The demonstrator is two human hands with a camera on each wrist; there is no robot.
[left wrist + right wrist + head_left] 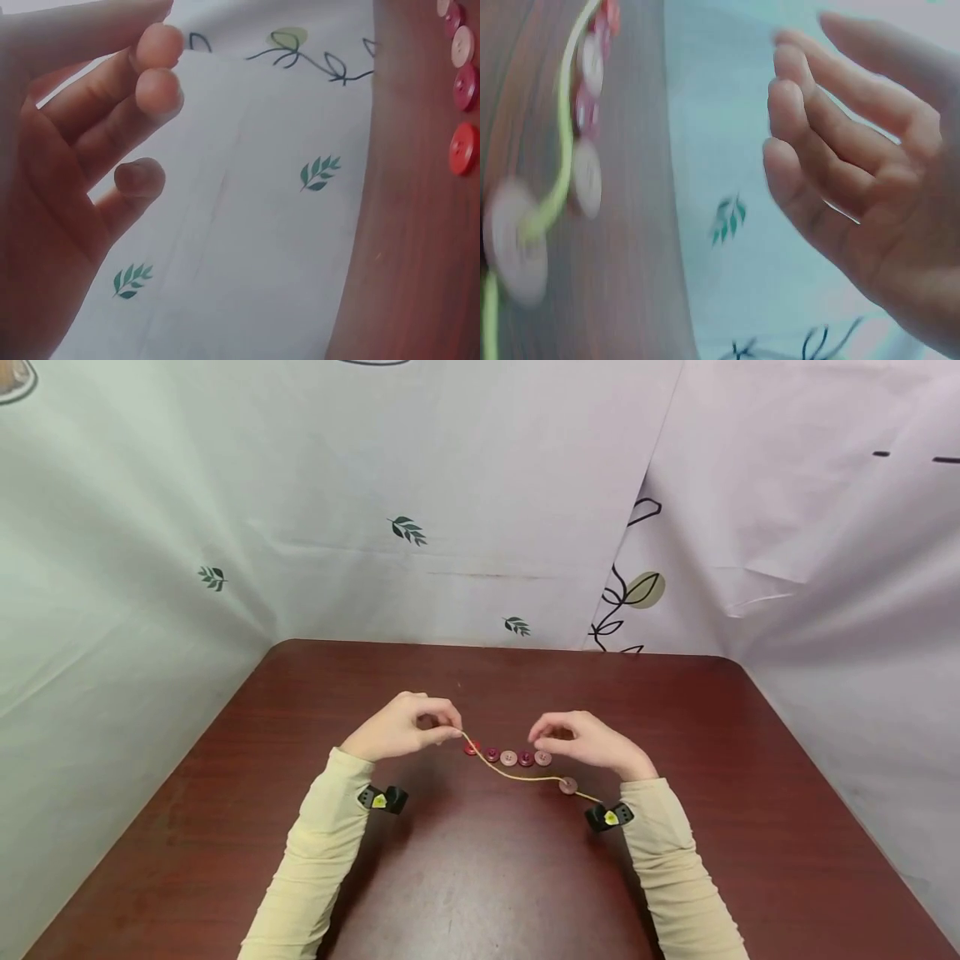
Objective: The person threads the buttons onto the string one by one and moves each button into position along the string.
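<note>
My left hand pinches one end of a yellow cord between thumb and forefinger. The cord droops to the right and passes through a pale pink button, its tail running on toward the right wrist. In the right wrist view this threaded button looks blurred. My right hand hovers above the button row with loosely bent fingers and holds nothing. Below both hands lies a row of loose buttons: a red button at the left, then dark red and pale pink ones alternating.
The dark reddish-brown table has rounded far corners. White cloth printed with leaves hangs behind it and along both sides. A small black camera is strapped to the left wrist, another to the right.
</note>
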